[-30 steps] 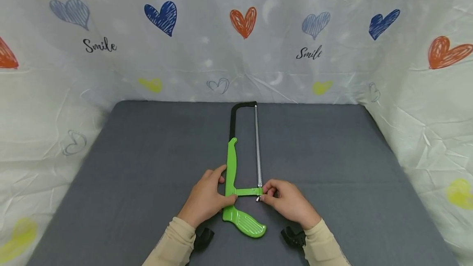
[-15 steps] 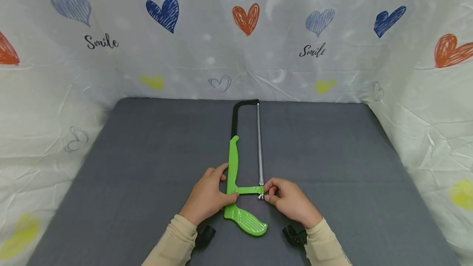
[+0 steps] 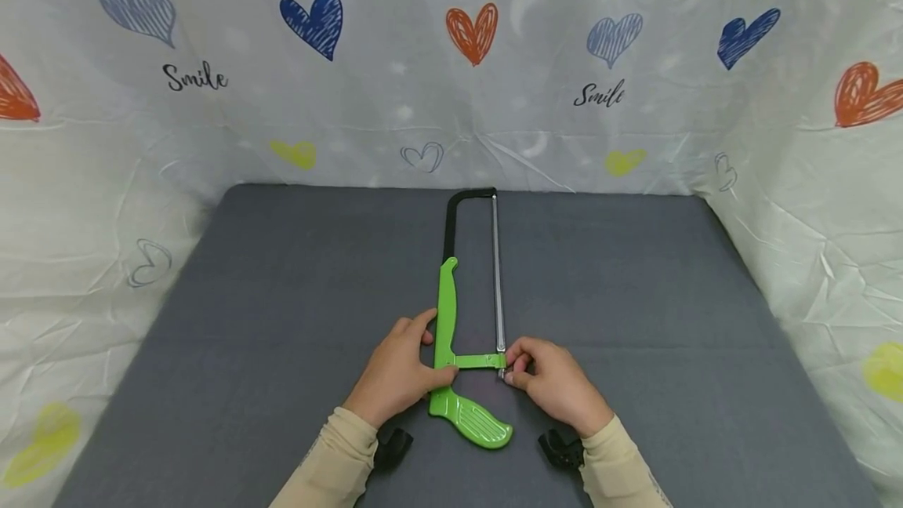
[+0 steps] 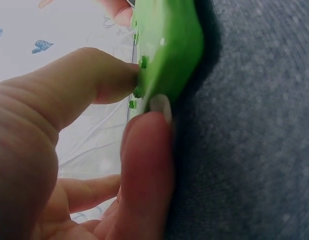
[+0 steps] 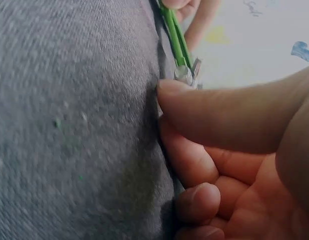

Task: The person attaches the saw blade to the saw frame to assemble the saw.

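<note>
A hacksaw with a green handle and a black front bow lies flat on the grey cloth, its bow pointing away from me. Its silver blade runs along the right side. My left hand grips the green frame, thumb over the top and fingers along the left edge; the left wrist view shows the green body close up. At the blade's near end, the thumb and curled fingers of my right hand pinch a small metal wing nut, partly hidden by the fingertips.
Grey cloth covers the table around the saw. A white curtain printed with hearts stands behind and on both sides. Black wrist-worn devices sit under the sleeves.
The wing nut's wings show at a different angle in each frame, turned by my right fingers. My left hand keeps its hold on the frame. The whole head view shifts slightly.
</note>
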`<state>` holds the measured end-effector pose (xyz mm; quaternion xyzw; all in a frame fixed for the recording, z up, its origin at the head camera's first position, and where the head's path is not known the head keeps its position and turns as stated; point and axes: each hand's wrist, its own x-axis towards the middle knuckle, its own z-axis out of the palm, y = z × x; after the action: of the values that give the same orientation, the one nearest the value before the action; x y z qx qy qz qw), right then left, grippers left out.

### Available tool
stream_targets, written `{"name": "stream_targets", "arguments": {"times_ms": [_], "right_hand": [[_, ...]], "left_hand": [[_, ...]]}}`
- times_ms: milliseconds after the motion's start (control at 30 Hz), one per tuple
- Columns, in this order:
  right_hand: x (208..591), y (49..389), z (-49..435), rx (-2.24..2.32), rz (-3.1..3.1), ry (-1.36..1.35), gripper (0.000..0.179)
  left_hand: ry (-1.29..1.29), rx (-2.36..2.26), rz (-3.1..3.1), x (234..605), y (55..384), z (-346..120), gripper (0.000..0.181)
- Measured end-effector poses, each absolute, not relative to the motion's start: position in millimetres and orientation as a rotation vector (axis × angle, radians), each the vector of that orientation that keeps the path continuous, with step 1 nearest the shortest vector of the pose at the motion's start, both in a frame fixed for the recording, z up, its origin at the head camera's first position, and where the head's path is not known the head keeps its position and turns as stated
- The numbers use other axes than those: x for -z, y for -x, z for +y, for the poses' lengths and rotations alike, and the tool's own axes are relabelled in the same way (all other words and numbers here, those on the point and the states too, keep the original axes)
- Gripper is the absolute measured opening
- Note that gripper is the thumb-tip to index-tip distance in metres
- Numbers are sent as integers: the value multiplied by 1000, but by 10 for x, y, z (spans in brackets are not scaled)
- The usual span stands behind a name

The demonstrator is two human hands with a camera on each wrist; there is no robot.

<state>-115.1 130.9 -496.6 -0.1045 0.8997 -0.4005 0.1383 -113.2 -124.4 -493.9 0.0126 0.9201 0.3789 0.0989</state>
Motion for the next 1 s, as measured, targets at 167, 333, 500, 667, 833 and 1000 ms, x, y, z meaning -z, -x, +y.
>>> {"name": "stream_targets", "arguments": {"times_ms": [167,333,500,667,833,1000], "right_hand": [[4961,1142,1306,1171,2579,316,27],[4980,1144,1289,1179,2611,302,27],[4980,1155,1289,1178,2622,298,15],[4971,1168,1315,1188,2603,338,10],[4965,1170,1336,1174,2596,370,8],[4964,1168,1352,1161,2609,398,6]], "left_hand": [[-37,-1115,2716,4935,1129,-1256,94],[-39,-1122,2716,4944,1128,-1254,94],[-40,-1145,2711,4945,1122,-1253,93],[-43,-1149,2712,4944,1124,-1250,94],[-46,-1142,2720,4942,1134,-1243,93],[-45,-1137,2719,4941,1140,-1236,93]]}}
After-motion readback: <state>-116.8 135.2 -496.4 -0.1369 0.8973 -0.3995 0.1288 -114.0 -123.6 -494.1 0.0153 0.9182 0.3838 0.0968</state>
